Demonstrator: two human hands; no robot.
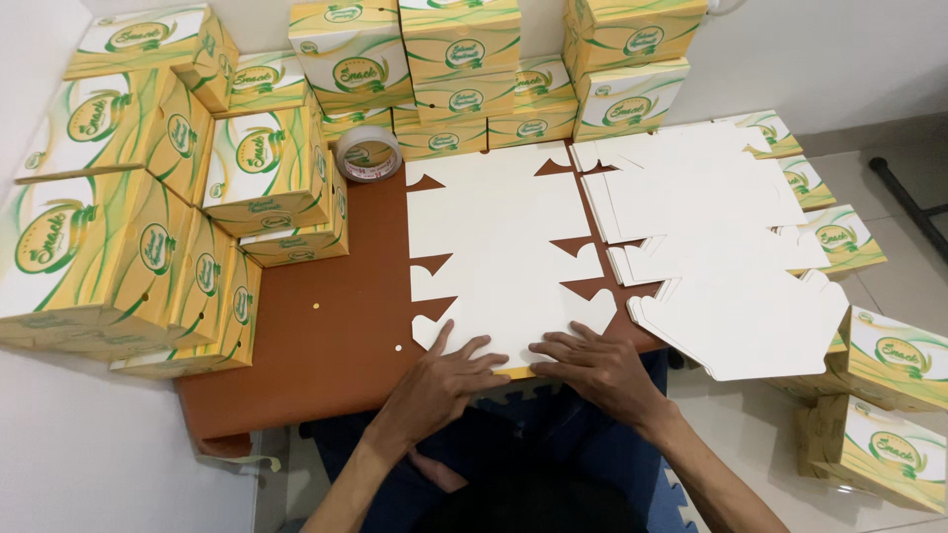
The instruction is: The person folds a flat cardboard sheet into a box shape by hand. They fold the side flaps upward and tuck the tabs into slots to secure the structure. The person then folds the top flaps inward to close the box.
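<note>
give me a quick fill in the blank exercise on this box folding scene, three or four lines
1. Both the left hand and the right hand press on a flat, unfolded ____ cardboard sheet.
2. The sheet lies on a ____ table.
3. The roll of tape sits to the ____ of the sheet.
4. The pile of flat sheets lies to the sheet's ____.

Missing words: white; brown; left; right
</note>
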